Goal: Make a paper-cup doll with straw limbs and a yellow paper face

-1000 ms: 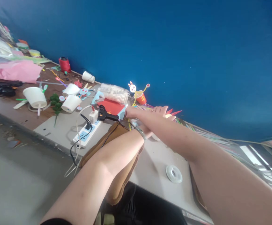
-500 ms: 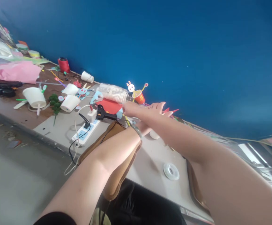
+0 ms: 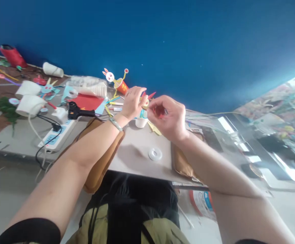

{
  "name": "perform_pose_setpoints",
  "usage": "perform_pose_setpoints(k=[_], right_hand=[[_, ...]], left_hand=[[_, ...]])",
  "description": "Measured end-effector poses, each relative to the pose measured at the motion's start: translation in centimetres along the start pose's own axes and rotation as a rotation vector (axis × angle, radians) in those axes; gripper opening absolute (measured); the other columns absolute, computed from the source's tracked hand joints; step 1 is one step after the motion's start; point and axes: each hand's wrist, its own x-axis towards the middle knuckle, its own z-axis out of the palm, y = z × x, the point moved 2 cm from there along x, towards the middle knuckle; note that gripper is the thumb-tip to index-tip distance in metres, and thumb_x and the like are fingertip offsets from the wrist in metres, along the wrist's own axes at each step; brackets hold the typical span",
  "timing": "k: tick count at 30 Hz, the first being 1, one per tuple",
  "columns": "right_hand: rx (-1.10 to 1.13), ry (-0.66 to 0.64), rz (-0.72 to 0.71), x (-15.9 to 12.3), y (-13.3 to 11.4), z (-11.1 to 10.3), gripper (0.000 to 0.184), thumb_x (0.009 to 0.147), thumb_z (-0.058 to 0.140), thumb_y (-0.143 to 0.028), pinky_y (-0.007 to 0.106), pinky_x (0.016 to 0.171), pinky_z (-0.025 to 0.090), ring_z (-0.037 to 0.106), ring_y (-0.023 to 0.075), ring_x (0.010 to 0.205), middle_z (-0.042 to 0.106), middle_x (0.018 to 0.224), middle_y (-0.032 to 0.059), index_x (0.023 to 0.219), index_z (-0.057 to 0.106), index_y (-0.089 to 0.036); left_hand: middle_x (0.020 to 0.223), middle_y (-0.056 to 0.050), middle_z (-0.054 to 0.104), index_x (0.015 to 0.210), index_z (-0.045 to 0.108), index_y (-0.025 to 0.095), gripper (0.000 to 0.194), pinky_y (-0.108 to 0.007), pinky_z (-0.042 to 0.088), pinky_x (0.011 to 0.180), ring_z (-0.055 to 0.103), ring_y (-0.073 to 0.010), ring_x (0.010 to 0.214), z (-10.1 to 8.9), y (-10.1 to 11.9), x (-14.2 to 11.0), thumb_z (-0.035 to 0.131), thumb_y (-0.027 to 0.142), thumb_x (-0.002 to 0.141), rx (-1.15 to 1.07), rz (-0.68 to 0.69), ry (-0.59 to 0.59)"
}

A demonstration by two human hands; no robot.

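Note:
My left hand (image 3: 133,101) is raised over the table with its fingers bent round something I cannot make out. Two red pointed tips (image 3: 149,96) show just beyond those fingers. Close beside it, my right hand (image 3: 168,118) is closed in a pinch at a small yellowish piece, too blurred to name; something red shows inside the palm. Under the hands a small white paper cup (image 3: 141,122) stands on the table. A roll of clear tape (image 3: 154,154) lies nearer to me. Behind my left hand is an orange cup (image 3: 122,86) with a rabbit face (image 3: 109,77) on it.
At left lie a black glue gun (image 3: 80,112), a power strip (image 3: 58,135) with cords, red paper (image 3: 87,101), stacked cups (image 3: 93,88) and loose white cups (image 3: 29,105). Brown cushioned pads (image 3: 103,159) lie at the table's front edge. A blue wall (image 3: 162,44) rises behind.
My view has swung to the right. My right hand has come back from across my left arm, near the glue gun, and now meets my left hand in a pinch.

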Motion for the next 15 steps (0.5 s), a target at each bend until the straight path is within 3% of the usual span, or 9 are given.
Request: perform_pose_setpoints(k=[3, 7, 11, 15], right_hand=[[0.039, 0.066, 0.195, -4.1, 3.8, -1.9, 0.013, 0.080, 0.062, -0.033, 0.028, 0.059, 0.043, 0.047, 0.0117, 0.057, 0.055, 0.063, -0.0011, 0.078, 0.063, -0.020], [0.229, 0.000, 0.466, -7.5, 9.1, -1.5, 0.021, 0.073, 0.067, -0.040, 0.026, 0.054, 0.038, 0.044, 0.0103, 0.054, 0.056, 0.060, -0.0016, 0.073, 0.062, -0.019], [0.481, -0.118, 0.571, -9.2, 12.4, 0.1, 0.030, 0.067, 0.073, -0.045, 0.025, 0.055, 0.039, 0.047, 0.0097, 0.056, 0.061, 0.064, -0.0002, 0.070, 0.063, -0.017], [0.602, -0.165, 0.652, -10.4, 14.4, 1.2, 0.033, 0.065, 0.076, -0.046, 0.023, 0.051, 0.036, 0.047, 0.0084, 0.052, 0.058, 0.058, -0.0025, 0.070, 0.063, -0.016]], left_hand=[[0.128, -0.009, 0.062, 0.125, 0.057, 0.024, 0.054, -0.052, 0.029, 0.118, 0.050, -0.0273, 0.130, -0.3, 1.1, -0.4, 0.022, 0.058, 0.101, 0.089, 0.146, 0.048], [0.129, -0.004, 0.064, 0.123, 0.059, 0.031, 0.038, -0.052, 0.022, 0.124, 0.051, -0.0231, 0.134, 0.2, 3.6, -1.2, 0.032, 0.043, 0.100, 0.125, 0.353, -0.010], [0.132, 0.002, 0.063, 0.123, 0.058, 0.039, 0.033, -0.049, 0.021, 0.126, 0.050, -0.0188, 0.137, 1.5, 5.7, -2.0, 0.038, 0.040, 0.097, 0.124, 0.484, -0.095], [0.133, 0.003, 0.063, 0.127, 0.057, 0.040, 0.038, -0.055, 0.019, 0.125, 0.049, -0.0205, 0.139, 2.0, 7.1, -2.0, 0.033, 0.045, 0.098, 0.162, 0.470, -0.236]])
